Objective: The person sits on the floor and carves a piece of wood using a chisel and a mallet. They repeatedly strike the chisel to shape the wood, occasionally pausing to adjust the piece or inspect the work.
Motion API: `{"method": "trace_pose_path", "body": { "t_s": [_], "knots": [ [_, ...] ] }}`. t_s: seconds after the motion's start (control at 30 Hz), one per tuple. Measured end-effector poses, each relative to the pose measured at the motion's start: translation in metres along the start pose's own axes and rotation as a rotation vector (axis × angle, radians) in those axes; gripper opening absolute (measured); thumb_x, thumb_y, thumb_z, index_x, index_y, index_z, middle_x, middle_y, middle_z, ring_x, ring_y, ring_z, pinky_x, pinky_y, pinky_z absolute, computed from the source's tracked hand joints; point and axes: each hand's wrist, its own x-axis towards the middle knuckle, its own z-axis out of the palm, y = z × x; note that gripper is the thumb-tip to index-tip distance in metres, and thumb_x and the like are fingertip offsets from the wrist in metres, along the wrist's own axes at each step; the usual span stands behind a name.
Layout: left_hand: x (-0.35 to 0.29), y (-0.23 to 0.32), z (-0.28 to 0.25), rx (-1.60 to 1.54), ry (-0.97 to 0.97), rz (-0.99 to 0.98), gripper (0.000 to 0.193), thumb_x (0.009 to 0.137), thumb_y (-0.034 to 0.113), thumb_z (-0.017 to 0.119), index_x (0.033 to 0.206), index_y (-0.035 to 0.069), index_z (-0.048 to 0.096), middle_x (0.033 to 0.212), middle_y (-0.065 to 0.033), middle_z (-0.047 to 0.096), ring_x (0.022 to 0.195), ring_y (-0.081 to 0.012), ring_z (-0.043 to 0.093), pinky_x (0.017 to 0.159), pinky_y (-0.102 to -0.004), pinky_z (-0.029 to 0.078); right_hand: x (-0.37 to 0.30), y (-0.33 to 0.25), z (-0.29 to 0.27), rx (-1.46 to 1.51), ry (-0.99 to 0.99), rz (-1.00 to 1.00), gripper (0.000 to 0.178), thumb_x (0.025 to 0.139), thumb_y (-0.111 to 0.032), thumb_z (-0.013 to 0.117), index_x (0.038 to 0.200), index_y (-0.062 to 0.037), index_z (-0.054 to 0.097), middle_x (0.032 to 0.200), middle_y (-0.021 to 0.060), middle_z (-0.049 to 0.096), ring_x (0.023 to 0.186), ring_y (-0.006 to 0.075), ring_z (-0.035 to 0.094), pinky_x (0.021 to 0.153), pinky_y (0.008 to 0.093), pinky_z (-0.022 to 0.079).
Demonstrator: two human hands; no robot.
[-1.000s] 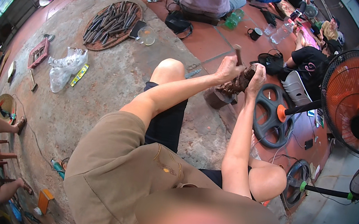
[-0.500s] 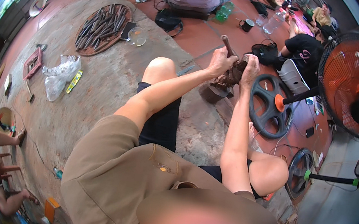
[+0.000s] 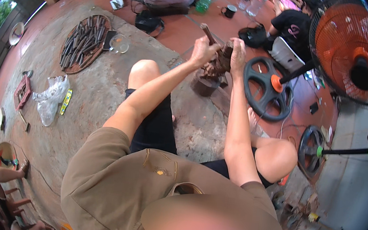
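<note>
My left hand (image 3: 204, 52) is closed around a brown stick-like tool (image 3: 207, 33), its upper end slanting up to the left above my fist. My right hand (image 3: 238, 58) has its fingers wrapped against the right side of a dark brown lumpy piece (image 3: 213, 70), which looks like clay or carved wood; I cannot tell which. The piece sits upright on a dark round block (image 3: 205, 86) in front of my knees. My left hand is touching or very close to its left upper side. The tool's lower end is hidden by my hand and the piece.
A round tray (image 3: 101, 57) of dark sticks lies at the left, beside a clear cup (image 3: 119, 44). A plastic bag (image 3: 51, 102) is nearer. To the right stands an orange fan (image 3: 359, 54) on a black wheel-shaped base (image 3: 266, 86). Other people sit on the floor around.
My view has turned, so the scene shifts left and the fan stands higher at the right. Both hands keep hold of the tool and the lumpy piece.
</note>
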Motion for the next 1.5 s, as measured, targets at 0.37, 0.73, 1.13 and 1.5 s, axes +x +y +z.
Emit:
{"method": "trace_pose_path", "body": {
  "t_s": [0.37, 0.73, 1.13, 1.5],
  "knots": [
    [-0.015, -0.033, -0.013, 0.291, -0.259, 0.046, 0.026, 0.078, 0.021, 0.069, 0.081, -0.004, 0.070, 0.068, -0.0094, 0.068, 0.062, -0.0121, 0.065, 0.057, -0.0300, 0.050, -0.037, 0.044, -0.012, -0.043, -0.146, 0.063, 0.032, 0.096, -0.031, 0.054, 0.110, -0.0021, 0.058, 0.098, 0.0146, 0.063, 0.090, 0.0254, 0.057, 0.083, 0.0366, 0.044],
    [0.001, -0.019, -0.018, -0.161, -0.005, 0.015, 0.008, 0.085, 0.007, 0.065, 0.083, 0.000, 0.062, 0.077, -0.0051, 0.065, 0.069, -0.0117, 0.057, 0.064, -0.0282, 0.047, -0.040, 0.041, 0.001, 0.090, -0.091, 0.079, 0.026, 0.099, -0.020, 0.053, 0.116, -0.0003, 0.057, 0.104, 0.0121, 0.063, 0.098, 0.0205, 0.057, 0.088, 0.0324, 0.044],
    [-0.011, -0.024, -0.002, 0.169, -0.151, 0.067, 0.019, 0.082, 0.016, 0.068, 0.082, -0.003, 0.066, 0.067, -0.0097, 0.066, 0.062, -0.0147, 0.062, 0.059, -0.0312, 0.049, -0.035, 0.085, 0.001, -0.299, 0.284, -0.019, 0.035, 0.098, -0.033, 0.054, 0.113, -0.0021, 0.058, 0.106, 0.0168, 0.066, 0.098, 0.0284, 0.062, 0.083, 0.0365, 0.046],
    [0.003, -0.019, -0.011, -0.131, 0.030, -0.063, 0.011, 0.089, 0.008, 0.064, 0.084, -0.002, 0.063, 0.076, -0.0051, 0.064, 0.068, -0.0109, 0.060, 0.061, -0.0272, 0.052, -0.033, 0.033, 0.018, -0.272, 0.039, 0.075, 0.038, 0.097, -0.032, 0.053, 0.115, 0.0009, 0.059, 0.107, 0.0257, 0.063, 0.101, 0.0390, 0.061, 0.085, 0.0435, 0.046]
  ]
}}
